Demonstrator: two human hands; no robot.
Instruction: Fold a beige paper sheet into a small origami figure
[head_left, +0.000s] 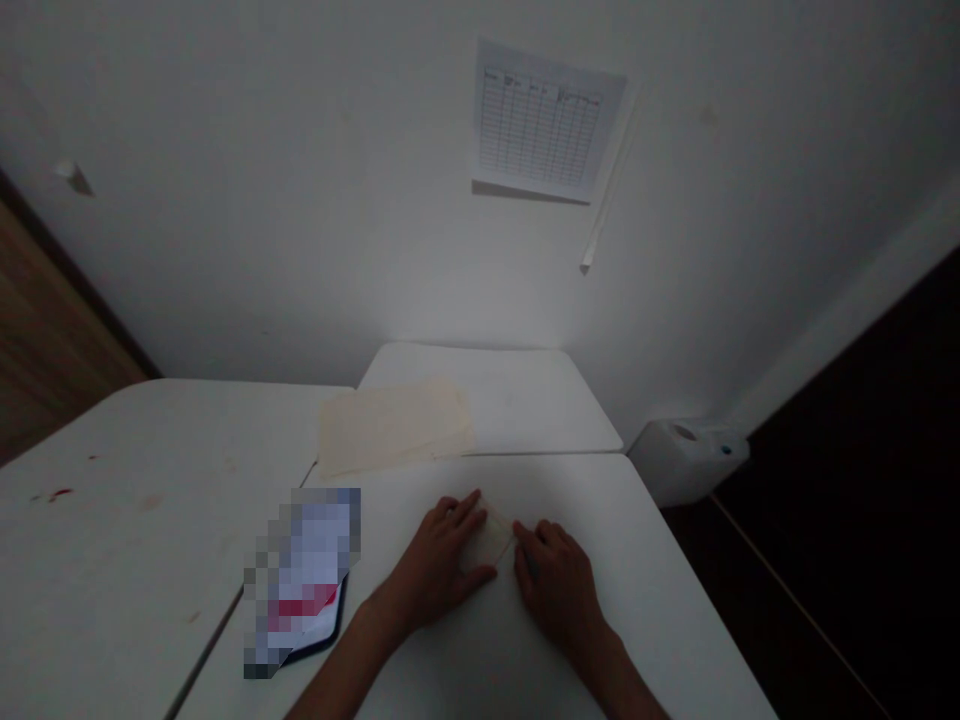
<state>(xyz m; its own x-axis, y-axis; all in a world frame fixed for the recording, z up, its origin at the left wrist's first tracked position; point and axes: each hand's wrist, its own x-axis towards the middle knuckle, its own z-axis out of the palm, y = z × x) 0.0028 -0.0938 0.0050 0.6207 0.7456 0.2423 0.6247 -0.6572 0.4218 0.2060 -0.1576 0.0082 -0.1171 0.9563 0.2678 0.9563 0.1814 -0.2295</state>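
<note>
A small piece of cream paper (pixel 493 540), seemingly folded, lies on the white table (pixel 465 665) between my hands. My left hand (pixel 442 555) rests on its left side, fingers stretched out and thumb apart along the lower edge. At the paper's right corner is my right hand (pixel 555 580), its fingers curled in and the index fingertip touching that corner. Part of the paper is hidden under my left fingers. Farther back, larger cream sheets (pixel 394 428) lie flat across the joint between table sections.
To the left of my left arm lies a phone (pixel 322 625), its screen mostly blurred out. A printed chart (pixel 540 125) hangs on the wall. Beyond the table's right edge stands a white plastic container (pixel 682 465). Reddish marks (pixel 61 492) dot the left table.
</note>
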